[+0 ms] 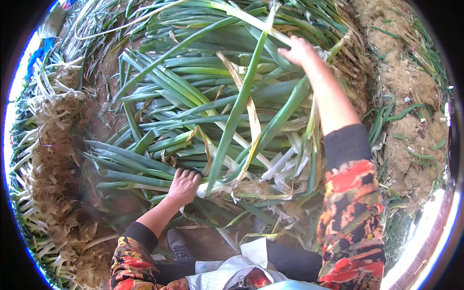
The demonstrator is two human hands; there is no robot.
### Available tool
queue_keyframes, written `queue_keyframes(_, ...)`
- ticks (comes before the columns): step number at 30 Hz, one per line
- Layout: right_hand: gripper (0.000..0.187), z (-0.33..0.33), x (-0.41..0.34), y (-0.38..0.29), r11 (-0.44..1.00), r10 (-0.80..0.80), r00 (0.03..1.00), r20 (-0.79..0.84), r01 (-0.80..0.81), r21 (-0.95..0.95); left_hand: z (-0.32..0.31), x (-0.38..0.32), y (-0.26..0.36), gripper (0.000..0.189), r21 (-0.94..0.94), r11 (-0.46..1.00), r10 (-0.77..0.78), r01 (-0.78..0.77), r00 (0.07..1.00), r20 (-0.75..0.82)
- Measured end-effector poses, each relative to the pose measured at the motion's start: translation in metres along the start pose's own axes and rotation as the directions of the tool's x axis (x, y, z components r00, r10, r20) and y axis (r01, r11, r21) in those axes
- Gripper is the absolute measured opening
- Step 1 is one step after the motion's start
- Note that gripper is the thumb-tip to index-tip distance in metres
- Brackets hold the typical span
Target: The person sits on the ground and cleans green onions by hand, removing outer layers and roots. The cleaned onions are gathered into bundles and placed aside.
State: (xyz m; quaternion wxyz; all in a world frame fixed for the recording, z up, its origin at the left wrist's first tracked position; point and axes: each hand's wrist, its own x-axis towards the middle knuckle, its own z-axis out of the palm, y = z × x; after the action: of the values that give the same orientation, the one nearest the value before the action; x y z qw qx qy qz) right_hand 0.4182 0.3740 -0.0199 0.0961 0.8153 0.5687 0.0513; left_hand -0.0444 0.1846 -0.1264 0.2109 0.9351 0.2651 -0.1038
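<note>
My left hand (183, 186) is closed over a bunch of green onions (134, 174) low in the pile, its fingers bent across the stalks. Their green leaves point left, and pale root ends lie to the right of the hand. Farther off, at the upper right, my right hand (302, 50) grips a long green onion by its white shank (246, 16). That stalk reaches up and to the left from the hand. Beneath both hands spreads a large heap of green onions (203, 76), with dry brown leaves (250, 105) among them. My right fingertips are partly hidden.
A row of green onions with brown fibrous roots (54, 156) runs down the left side. On the right lies another band of matted roots (409, 137). Peeled white skins (286, 174) lie near me. My shoe (179, 246) stands on the dirt floor close to the heap.
</note>
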Motion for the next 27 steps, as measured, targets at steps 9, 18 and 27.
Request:
queue_keyframes(9, 0.026, -0.078, -0.168, -0.015, 0.339, -0.402, 0.787, 0.467, -0.346, 0.875, 0.000, -0.003, -0.002, 0.035, -0.005, 1.000, -0.010, 0.010, 1.000, -0.019)
queue_keyframes(18, 0.036, -0.166, -0.428, 0.059, -0.405, -0.250, 0.864, 0.436, -0.503, 0.764, -0.045, -0.027, 0.034, 0.082, 0.058, 0.994, -0.105, 0.095, 0.973, 0.204)
queue_keyframes(27, 0.039, -0.241, -0.495, -0.017, -0.448, -0.431, 0.896, 0.104, -0.312, 0.838, -0.232, -0.029, 0.153, 0.037, -0.854, -0.419, 0.104, -0.307, 0.919, -0.381)
